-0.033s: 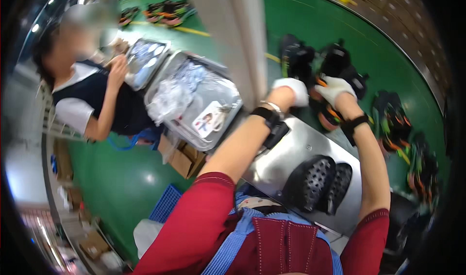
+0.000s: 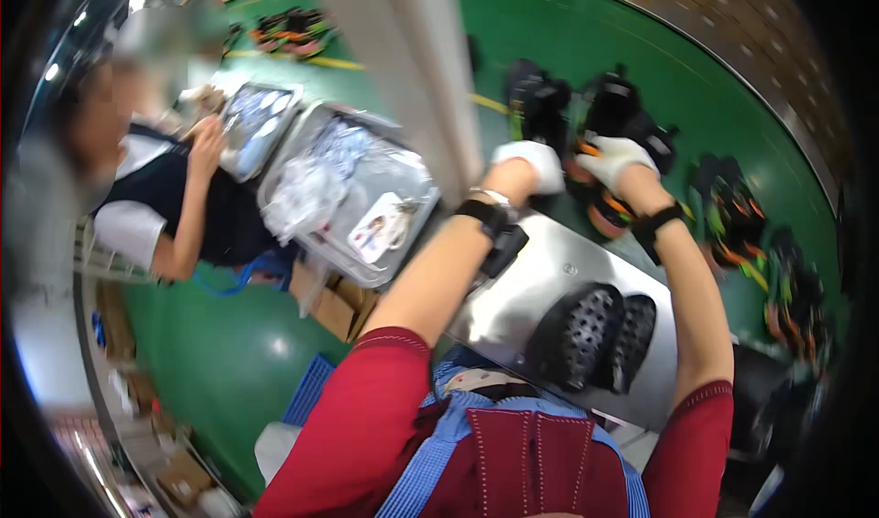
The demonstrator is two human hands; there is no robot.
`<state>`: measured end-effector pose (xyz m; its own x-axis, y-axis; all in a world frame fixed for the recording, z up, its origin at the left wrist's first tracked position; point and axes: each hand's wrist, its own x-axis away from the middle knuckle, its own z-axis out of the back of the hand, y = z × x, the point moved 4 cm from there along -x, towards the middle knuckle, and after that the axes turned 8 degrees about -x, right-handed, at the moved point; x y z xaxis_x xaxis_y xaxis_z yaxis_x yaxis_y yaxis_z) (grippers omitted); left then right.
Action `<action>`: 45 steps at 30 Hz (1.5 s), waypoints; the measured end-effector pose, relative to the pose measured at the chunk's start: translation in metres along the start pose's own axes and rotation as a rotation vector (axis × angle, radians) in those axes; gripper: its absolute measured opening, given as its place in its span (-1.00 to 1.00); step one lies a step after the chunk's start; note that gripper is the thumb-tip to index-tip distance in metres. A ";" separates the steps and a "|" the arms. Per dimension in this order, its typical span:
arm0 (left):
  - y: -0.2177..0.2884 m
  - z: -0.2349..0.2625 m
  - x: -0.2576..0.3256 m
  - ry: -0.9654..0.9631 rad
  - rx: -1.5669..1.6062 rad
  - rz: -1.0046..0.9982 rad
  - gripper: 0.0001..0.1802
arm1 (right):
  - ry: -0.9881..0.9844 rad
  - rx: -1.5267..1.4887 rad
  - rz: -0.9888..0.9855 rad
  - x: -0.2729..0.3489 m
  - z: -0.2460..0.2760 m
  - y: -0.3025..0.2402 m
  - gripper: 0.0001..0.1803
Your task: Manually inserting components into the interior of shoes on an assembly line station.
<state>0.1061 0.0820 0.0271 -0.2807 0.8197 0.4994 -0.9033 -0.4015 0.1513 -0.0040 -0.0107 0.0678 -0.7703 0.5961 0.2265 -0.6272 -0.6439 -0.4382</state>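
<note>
Head view: you seem to be at the reaching step, with both hands out past the far edge of the shiny metal table [image 2: 508,294]. The black-and-orange shoe [image 2: 602,211] is just beyond that edge, under and beside your right hand [image 2: 619,163], whose gloved fingers point left over its orange part. They look like they touch it, but I cannot tell if they pinch it or just rest there. Your left hand [image 2: 533,166], in a white glove too, is next to the dark shoes [image 2: 540,102]; its fingers are hidden, so I cannot tell if it holds anything. The next move, I think, calls for a good hold on the shoe, without bumping the others close by. Your left arm slants up and to the right, almost straight. Your right arm goes up, and its hand tips in to the left, so your hands are near each other but apart. Nearer your tummy, a black pair with round holes [image 2: 595,335] lies on the table between your arms.
</note>
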 end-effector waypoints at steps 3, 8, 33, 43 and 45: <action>-0.007 0.000 -0.001 0.109 -0.036 0.033 -0.44 | 0.071 0.122 0.077 0.004 -0.005 0.028 -0.56; -0.006 0.009 0.017 0.240 -0.018 0.145 -0.41 | -0.052 0.180 -0.110 0.057 0.016 0.052 -0.52; 0.141 -0.011 0.010 0.270 0.068 -0.241 -0.38 | 0.314 0.177 -0.131 0.175 0.014 0.121 -0.69; 0.160 -0.011 -0.002 0.251 -0.056 -0.270 -0.36 | 0.178 -0.054 -0.259 0.161 0.029 0.149 -0.61; 0.168 -0.010 -0.002 0.221 0.006 -0.290 -0.40 | 0.228 -0.035 -0.281 0.166 0.036 0.170 -0.66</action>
<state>-0.0482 0.0169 0.0427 -0.0768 0.9681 0.2383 -0.9538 -0.1410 0.2652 -0.2426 -0.0384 0.0618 -0.5201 0.8418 0.1445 -0.8036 -0.4250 -0.4167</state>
